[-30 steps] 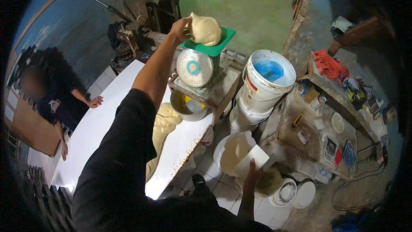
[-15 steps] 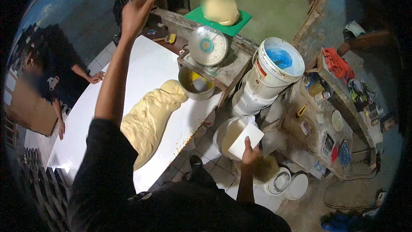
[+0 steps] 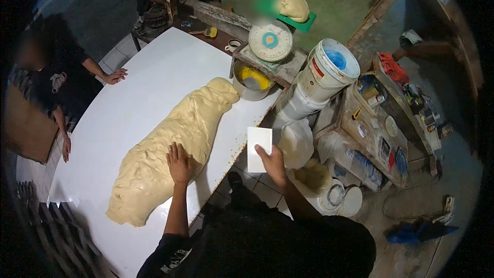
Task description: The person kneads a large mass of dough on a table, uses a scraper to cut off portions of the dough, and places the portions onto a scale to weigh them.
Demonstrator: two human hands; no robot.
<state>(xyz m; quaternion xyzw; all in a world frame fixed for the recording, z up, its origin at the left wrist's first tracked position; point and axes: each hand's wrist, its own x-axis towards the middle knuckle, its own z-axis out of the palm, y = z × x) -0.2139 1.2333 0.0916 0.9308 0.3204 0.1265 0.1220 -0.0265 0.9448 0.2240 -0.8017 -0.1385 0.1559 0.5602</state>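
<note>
A long, thick mass of pale yellow dough [image 3: 154,157] lies slantwise across the white tabletop [image 3: 149,85]. My left hand [image 3: 180,164] rests flat on its near side, fingers stretched out and holding nothing. In my right hand [image 3: 272,164] is a white rectangular dough scraper [image 3: 260,146], gripped at its right edge with the thumb on top. The scraper is in the air by the table's right edge, apart from the dough. Beyond the dough's far end, a dial scale [image 3: 270,41] bears a smaller lump of dough [image 3: 294,6] on its green tray [image 3: 303,24].
Against the table's far right corner stands a metal pot [image 3: 252,85] with yellow contents. Stacked white buckets [image 3: 332,72] and a cluttered wooden bench [image 3: 355,128] are to the right. Across the table at left, a co-worker's hand [image 3: 116,76] touches the edge. A yellow-handled brush [image 3: 210,32] lies behind.
My left hand has come down from high above the table's far side onto the dough. My right hand has brought the scraper leftward from over the white bucket. The view has shifted.
</note>
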